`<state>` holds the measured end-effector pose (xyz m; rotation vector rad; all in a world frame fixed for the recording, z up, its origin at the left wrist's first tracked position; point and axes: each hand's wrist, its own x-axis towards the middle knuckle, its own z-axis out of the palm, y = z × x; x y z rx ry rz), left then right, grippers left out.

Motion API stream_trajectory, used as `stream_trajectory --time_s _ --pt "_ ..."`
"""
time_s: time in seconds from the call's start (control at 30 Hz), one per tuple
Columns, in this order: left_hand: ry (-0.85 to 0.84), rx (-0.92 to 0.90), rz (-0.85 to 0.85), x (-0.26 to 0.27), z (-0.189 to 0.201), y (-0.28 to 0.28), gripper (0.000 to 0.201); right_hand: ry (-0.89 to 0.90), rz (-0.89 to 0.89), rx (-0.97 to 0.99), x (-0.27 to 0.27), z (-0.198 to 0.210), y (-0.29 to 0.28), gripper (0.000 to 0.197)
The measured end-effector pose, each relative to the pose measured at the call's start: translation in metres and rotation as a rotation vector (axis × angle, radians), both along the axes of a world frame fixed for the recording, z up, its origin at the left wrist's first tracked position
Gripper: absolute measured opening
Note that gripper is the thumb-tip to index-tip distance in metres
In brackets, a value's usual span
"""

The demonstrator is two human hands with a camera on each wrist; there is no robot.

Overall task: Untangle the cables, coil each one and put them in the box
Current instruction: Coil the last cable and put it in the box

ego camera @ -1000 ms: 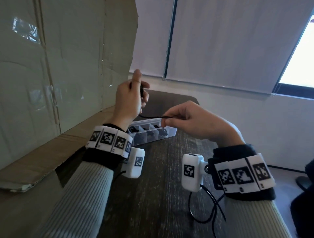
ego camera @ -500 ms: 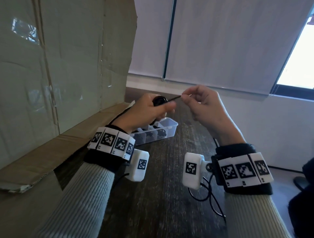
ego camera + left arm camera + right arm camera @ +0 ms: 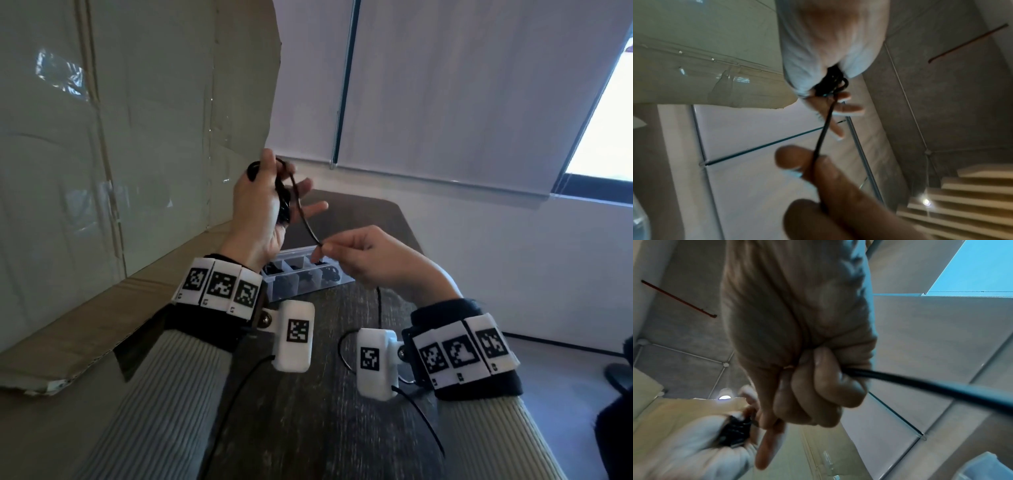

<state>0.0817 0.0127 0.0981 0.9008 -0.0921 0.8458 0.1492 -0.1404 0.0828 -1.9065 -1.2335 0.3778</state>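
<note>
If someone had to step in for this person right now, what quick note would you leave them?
Left hand: raised, holds the part-wound coil of the black cable.
Right hand: pinches the same cable's loose run, which trails down to the table.
Box: clear, divided, on the table beyond the hands, with dark coils already in some compartments.
Left to do: finish winding this cable and put it in the box.
</note>
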Motion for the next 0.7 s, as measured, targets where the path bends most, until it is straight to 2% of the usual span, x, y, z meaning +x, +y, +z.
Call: stream_trajectory --time_s 0.1,0.17,0.2,0.27,0.37,0.43,0.5,0.53,0.57,0.6,0.7 --pt "0.093 0.068 0.139 0.004 -0.005 0.002 0.026 -0.098 0.032 -0.116 -0.009 0.007 -0.005 0.028" --pt "0.170 0.243 0.260 0.004 -0.008 0.010 0.015 -0.173 0.016 -0.152 -0.009 0.014 -0.016 0.027" --pt "0.206 0.355 0.323 0.003 -0.011 0.016 0.011 -0.175 0.008 -0.117 -0.007 0.017 -0.022 0.025" --pt "0.250 0.602 0.419 0.003 -0.016 0.023 0.016 -0.179 -0.006 0.023 -0.001 0.022 -0.032 0.021" --pt "0.400 1.018 0.487 0.003 -0.022 0.012 0.040 -0.197 -0.044 0.201 0.000 0.025 -0.031 0.018" --pt "0.494 1.130 0.385 0.003 -0.023 -0.002 0.063 -0.223 -0.072 0.289 0.000 0.025 -0.025 0.017" --pt "0.516 1.086 0.169 0.003 -0.022 -0.013 0.086 -0.248 -0.140 0.395 0.004 0.024 -0.023 0.015" --pt "0.498 1.052 0.071 0.003 -0.021 -0.016 0.092 -0.246 -0.183 0.453 0.007 0.023 -0.023 0.012" --pt "0.469 1.030 0.002 0.002 -0.020 -0.019 0.089 -0.239 -0.222 0.507 0.010 0.022 -0.023 0.010" --pt "0.433 1.023 -0.030 0.001 -0.019 -0.020 0.078 -0.220 -0.262 0.555 0.013 0.021 -0.024 0.007" --pt "0.338 0.932 -0.058 0.000 -0.016 -0.017 0.025 -0.112 -0.390 0.625 0.021 0.018 -0.028 0.008"
